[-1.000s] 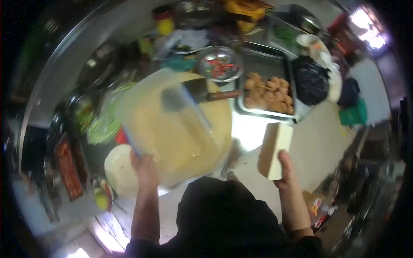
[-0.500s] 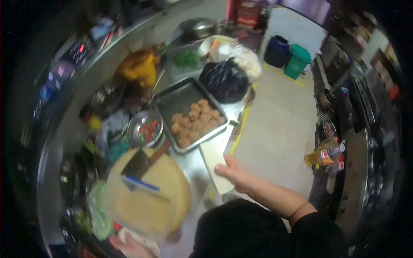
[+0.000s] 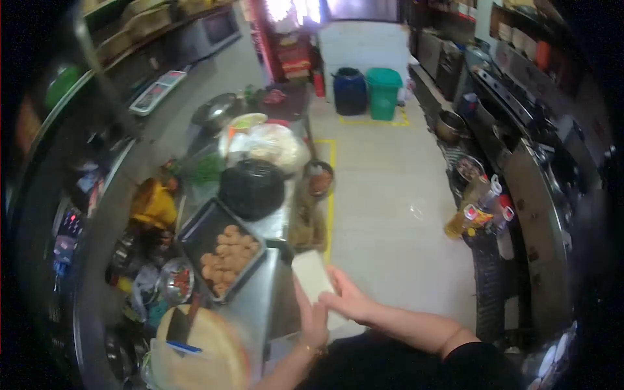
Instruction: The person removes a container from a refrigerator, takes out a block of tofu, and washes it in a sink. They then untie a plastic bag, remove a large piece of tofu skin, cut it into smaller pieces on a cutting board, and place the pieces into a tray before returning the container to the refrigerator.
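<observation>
Both my hands are on a long, white, flat rectangular piece [image 3: 312, 273] in front of my body, over the right edge of the steel counter. My right hand [image 3: 349, 301] grips its right side, thumb across the face. My left hand [image 3: 314, 320] lies along its left and lower edge, fingers pointing up. To the left, a round chopping board [image 3: 224, 348] carries a cleaver [image 3: 181, 325] and a clear container with a blue strip [image 3: 184, 348]. Beyond it is a dark tray [image 3: 203, 233] with several brown balls [image 3: 229, 257].
A metal bowl of red pieces [image 3: 177, 281] stands beside the tray, with a black plastic bag [image 3: 252, 188] behind it. On the right are oil bottles [image 3: 471, 211] and a stove line. Across the tiled floor [image 3: 377, 195] stand a blue barrel [image 3: 350, 91] and a green bin [image 3: 383, 92].
My left hand has come up from the lower left to the white piece, which my right hand still holds. The view has swung right and up, showing more of the aisle.
</observation>
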Demonstrator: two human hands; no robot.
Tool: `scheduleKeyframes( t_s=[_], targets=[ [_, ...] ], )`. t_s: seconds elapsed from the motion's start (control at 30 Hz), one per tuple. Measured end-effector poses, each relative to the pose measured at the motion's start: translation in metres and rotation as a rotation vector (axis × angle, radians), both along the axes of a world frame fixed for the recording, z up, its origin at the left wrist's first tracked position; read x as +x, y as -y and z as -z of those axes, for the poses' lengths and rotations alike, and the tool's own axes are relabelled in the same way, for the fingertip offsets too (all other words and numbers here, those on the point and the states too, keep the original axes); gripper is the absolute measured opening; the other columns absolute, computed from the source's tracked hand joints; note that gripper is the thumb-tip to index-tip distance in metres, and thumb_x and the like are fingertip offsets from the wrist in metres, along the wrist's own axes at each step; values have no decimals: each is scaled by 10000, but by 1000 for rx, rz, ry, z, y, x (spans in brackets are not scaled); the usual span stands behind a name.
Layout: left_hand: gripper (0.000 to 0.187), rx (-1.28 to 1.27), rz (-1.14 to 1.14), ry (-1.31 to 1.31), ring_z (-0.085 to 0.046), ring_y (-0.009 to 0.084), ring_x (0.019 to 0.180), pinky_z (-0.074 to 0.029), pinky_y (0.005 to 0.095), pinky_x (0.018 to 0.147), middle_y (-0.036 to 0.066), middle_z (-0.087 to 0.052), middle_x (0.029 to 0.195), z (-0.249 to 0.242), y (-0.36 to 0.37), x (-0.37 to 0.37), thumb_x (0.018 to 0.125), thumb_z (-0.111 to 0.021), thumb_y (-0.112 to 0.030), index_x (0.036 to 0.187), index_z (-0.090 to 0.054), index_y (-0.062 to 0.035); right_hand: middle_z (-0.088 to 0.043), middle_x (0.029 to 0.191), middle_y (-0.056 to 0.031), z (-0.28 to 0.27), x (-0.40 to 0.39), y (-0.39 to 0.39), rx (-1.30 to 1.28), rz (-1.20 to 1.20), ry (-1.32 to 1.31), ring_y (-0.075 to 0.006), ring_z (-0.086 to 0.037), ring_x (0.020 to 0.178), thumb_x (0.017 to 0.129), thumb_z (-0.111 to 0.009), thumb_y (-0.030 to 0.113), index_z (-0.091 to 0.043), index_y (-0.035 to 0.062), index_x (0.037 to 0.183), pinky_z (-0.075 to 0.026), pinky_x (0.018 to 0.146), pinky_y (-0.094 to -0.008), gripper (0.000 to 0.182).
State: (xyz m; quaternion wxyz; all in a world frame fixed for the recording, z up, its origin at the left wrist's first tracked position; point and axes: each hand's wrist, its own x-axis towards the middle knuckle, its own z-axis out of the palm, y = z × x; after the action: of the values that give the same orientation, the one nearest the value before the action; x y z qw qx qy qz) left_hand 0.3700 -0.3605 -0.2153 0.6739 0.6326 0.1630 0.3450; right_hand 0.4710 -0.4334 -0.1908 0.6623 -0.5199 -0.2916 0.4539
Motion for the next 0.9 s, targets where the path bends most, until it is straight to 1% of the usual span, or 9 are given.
scheduleKeyframes(
  t_s=[0.07, 0.13, 0.23, 0.37, 0.47, 0.57, 0.7, 0.8, 0.9],
  targets=[
    [807, -25, 125, 18, -339, 232, 1325, -288, 363, 1096, 126, -315, 1457, 11, 31, 61, 967, -447, -489, 1502, -61, -24, -412, 1374, -181, 13, 54, 38, 77, 128, -12, -231, -376, 1308, 945, -556, 280, -248, -22, 1434, -297, 1099, -374, 653],
    [713, -146, 299, 1, -272, 262, 1373, -205, 362, 1137, 177, -229, 1504, 1, 66, 127, 955, -373, -215, 1503, 14, 27, -222, 1516, -229, -3, 106, 88, 103, 372, 462, -297, -206, 1422, 952, -528, 342, -113, -51, 1485, -173, 1156, -395, 781],
    [702, -245, 510, -94, -277, 252, 1368, -221, 352, 1131, 170, -235, 1500, -14, 132, 208, 931, -369, -139, 1502, 4, 25, -35, 1568, -243, -11, 181, 172, 37, 451, 670, -340, -37, 1461, 960, -488, 420, 1, -57, 1492, -68, 1174, -408, 865],
    [600, -65, 716, -315, -409, 253, 1262, -368, 390, 1044, 150, -367, 1393, -14, 210, 296, 977, -395, -215, 1474, -126, -12, -34, 1564, -247, -1, 244, 263, 50, 700, 608, -353, -27, 1459, 947, -503, 424, -10, -51, 1495, -68, 1172, -423, 877],
    [517, -401, 749, -229, -513, 262, 1176, -441, 423, 998, 129, -479, 1325, -33, 286, 366, 999, -425, -343, 1427, -325, -71, -36, 1557, -266, 3, 276, 320, -142, 963, 696, -379, -54, 1454, 920, -564, 366, -37, -44, 1498, -104, 1166, -436, 884],
    [535, -646, 1128, -286, -512, 302, 1184, -447, 454, 986, 131, -494, 1325, -4, 304, 442, 992, -403, -442, 1400, -384, -97, -82, 1526, -323, -7, 297, 358, -393, 1089, 753, -446, -144, 1421, 889, -590, 389, -109, -46, 1492, -181, 1145, -466, 885],
    [687, -1024, 1232, -380, -495, 307, 1212, -416, 449, 1014, 141, -534, 1289, 13, 367, 536, 959, -286, -625, 1386, -398, -97, -102, 1504, -358, 12, 362, 402, -610, 1163, 789, -554, -215, 1344, 846, -612, 452, -149, -5, 1495, -232, 1115, -507, 919],
    [727, -1165, 1301, -396, -492, 301, 1221, -404, 435, 1030, 130, -504, 1339, 15, 413, 605, 940, -302, -658, 1399, -386, -101, -110, 1514, -335, 10, 427, 445, -635, 1243, 713, -559, -213, 1342, 837, -621, 451, -161, 4, 1495, -230, 1120, -500, 918],
    [720, -824, 1538, -275, -453, 292, 1270, -370, 426, 1067, 102, -438, 1414, -10, 457, 679, 965, -286, -617, 1441, -317, -79, -114, 1544, -266, 15, 508, 492, -327, 1392, 662, -402, -173, 1423, 810, -667, 273, -145, 13, 1500, -202, 1151, -446, 903]
  ],
)
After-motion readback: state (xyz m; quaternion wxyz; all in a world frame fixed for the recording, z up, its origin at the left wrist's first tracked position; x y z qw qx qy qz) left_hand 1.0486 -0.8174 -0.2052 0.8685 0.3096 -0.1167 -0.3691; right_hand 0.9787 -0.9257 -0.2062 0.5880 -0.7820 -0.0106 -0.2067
